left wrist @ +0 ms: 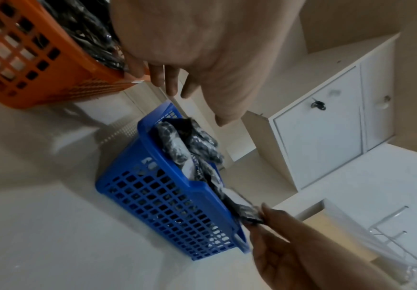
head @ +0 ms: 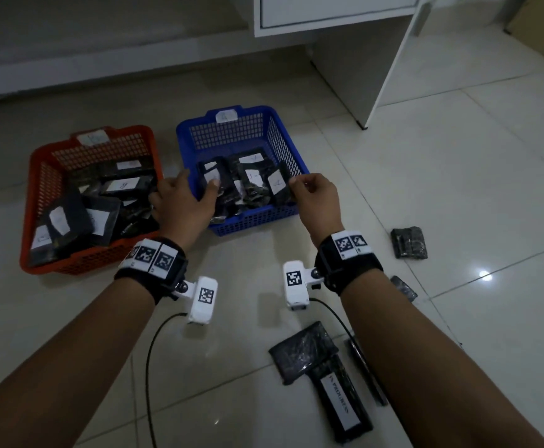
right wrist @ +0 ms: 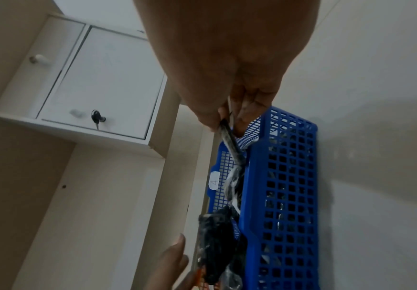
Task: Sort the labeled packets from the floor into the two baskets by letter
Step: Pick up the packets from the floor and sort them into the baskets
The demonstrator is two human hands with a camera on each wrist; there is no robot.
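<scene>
A red basket [head: 43, 176] on the floor at the left holds several black packets with white labels. Beside it stands a blue basket [head: 232, 226] tagged A, also with several packets. My right hand [head: 295, 184] pinches the edge of a black packet labelled A [head: 278, 187] that leans inside the blue basket's right side; the right wrist view shows the pinch [right wrist: 227, 119] on the packet [right wrist: 229, 141]. My left hand [head: 198, 182] hovers over the gap between the baskets with fingers spread and straight, and its thumb is over a packet in the blue basket. It holds nothing.
Loose black packets lie on the tiles at my right: one [head: 408, 242] far right, a small one [head: 403, 287], a larger one [head: 303, 354], and a long one with a white strip [head: 341, 405]. A white cabinet [head: 390, 59] stands behind the baskets.
</scene>
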